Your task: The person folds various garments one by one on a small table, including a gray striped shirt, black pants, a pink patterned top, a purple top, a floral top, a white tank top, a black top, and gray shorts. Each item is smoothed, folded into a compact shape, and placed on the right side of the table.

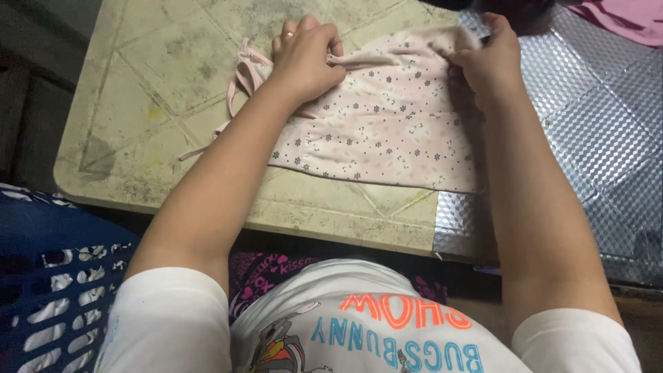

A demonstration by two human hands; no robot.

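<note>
Both hands, left hand (pixel 304 59) and right hand (pixel 487 65), pinch the pink garment (pixel 387 131) near the tabletop's (pixel 159 90) far edge; a blue basket (pixel 48 290) holds clothes.

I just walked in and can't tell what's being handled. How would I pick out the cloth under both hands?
Find the worn, pale table with its silver foil-covered right part. On it lies a pale pink garment, with the left hand and right hand gripping its far edge. Unlike the plain brighter pink cloth in the far corner, it has tiny dark flowers and thin pink strings.
</note>
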